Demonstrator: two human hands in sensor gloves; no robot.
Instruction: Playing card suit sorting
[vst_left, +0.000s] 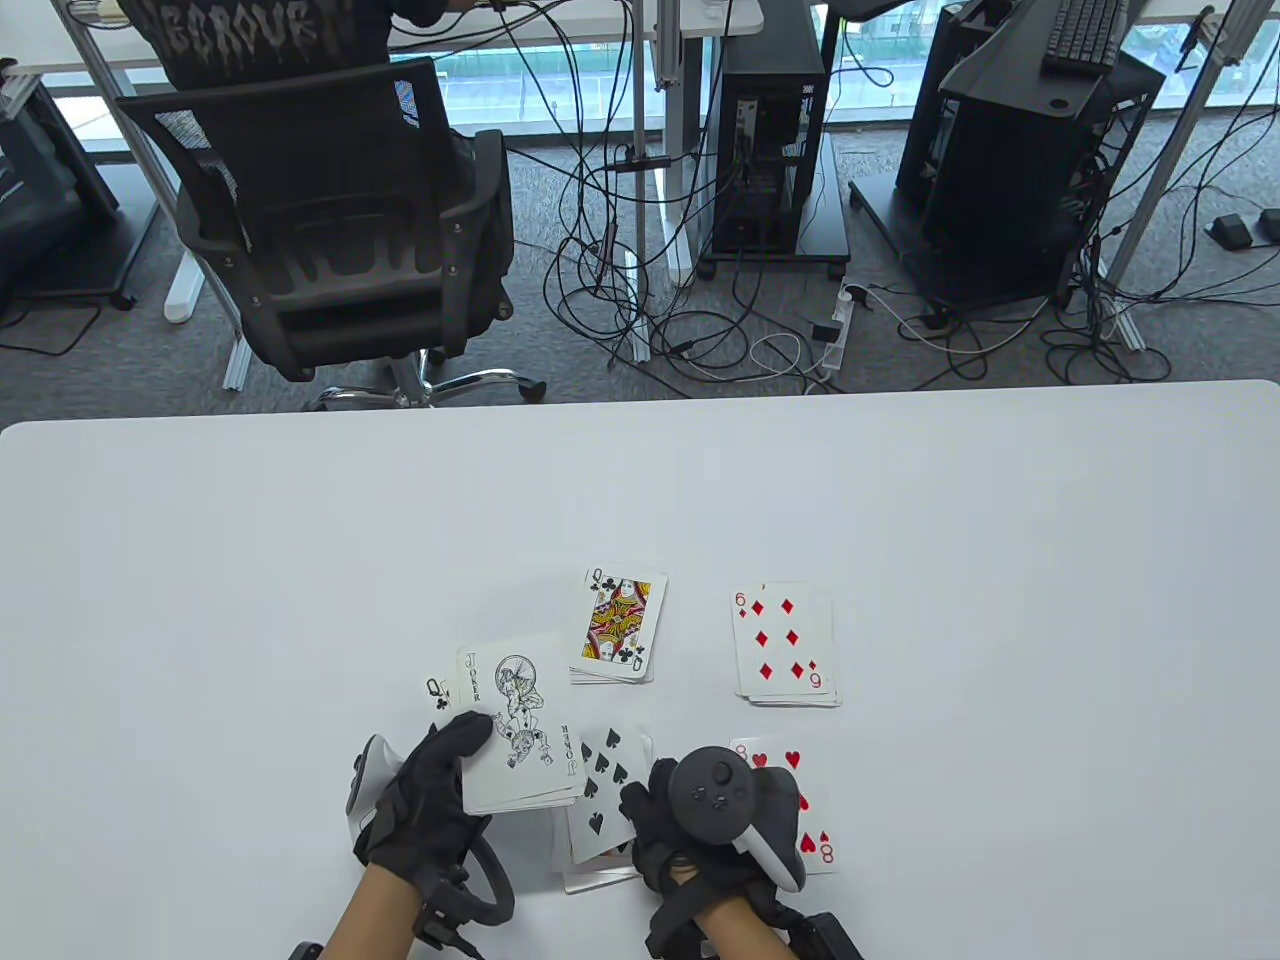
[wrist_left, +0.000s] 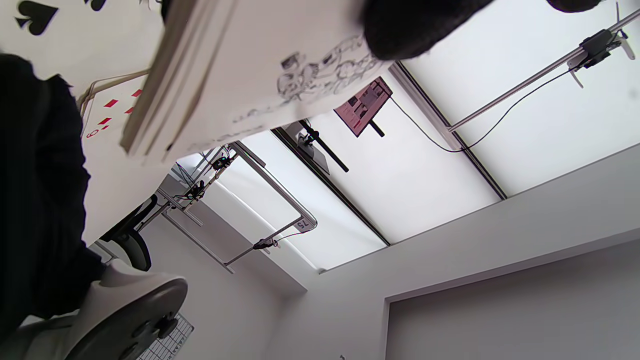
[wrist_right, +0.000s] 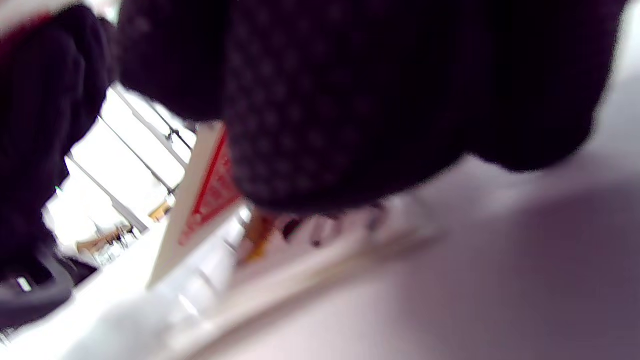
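Observation:
My left hand (vst_left: 455, 765) grips a face-up deck (vst_left: 520, 740) with a joker on top, thumb across its left edge; a queen of clubs corner (vst_left: 437, 690) peeks out behind. The left wrist view shows the deck (wrist_left: 240, 65) from below. My right hand (vst_left: 648, 805) pinches the right edge of a spades card (vst_left: 598, 790), held tilted over a low pile (vst_left: 590, 875). In the blurred right wrist view its fingers (wrist_right: 350, 100) are beside a lifted red-backed card (wrist_right: 207, 205). Face-up piles lie around: queen of clubs (vst_left: 618, 625), six of diamonds (vst_left: 785, 645), eight of hearts (vst_left: 815, 810).
The white table (vst_left: 1000, 600) stretches wide on both sides and beyond the piles. Past its far edge stand an office chair (vst_left: 340, 220), computer towers (vst_left: 770, 150) and loose cables on the floor.

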